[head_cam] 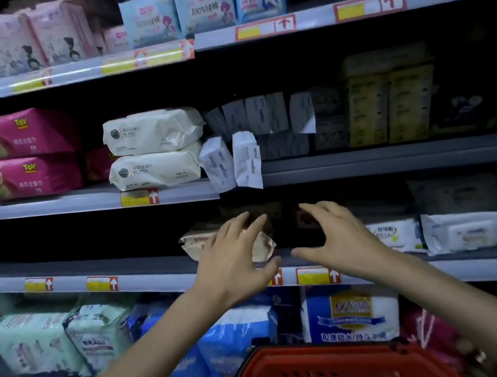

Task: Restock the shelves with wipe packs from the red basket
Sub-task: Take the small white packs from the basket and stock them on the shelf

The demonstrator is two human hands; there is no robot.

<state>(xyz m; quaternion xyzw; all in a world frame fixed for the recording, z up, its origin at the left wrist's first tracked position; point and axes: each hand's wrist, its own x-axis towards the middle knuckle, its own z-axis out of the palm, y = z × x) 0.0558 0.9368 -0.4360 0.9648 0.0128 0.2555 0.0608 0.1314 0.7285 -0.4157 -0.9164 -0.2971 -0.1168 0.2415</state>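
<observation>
A beige-and-pink wipe pack (196, 242) lies on the third shelf (144, 274) near its front edge. My left hand (235, 263) rests over the pack's right end, fingers straight and spread. My right hand (339, 236) hovers just to the right in front of a dark pack (303, 228), fingers spread with the thumb out, holding nothing. The red basket (328, 374) sits at the bottom centre below my arms; what it holds is hidden from view.
White wipe packs (153, 150) are stacked on the shelf above, with two small white packs (231, 162) leaning over its edge. More white packs (464, 231) lie right of my hands. Green and blue bags (71, 338) fill the lower shelf.
</observation>
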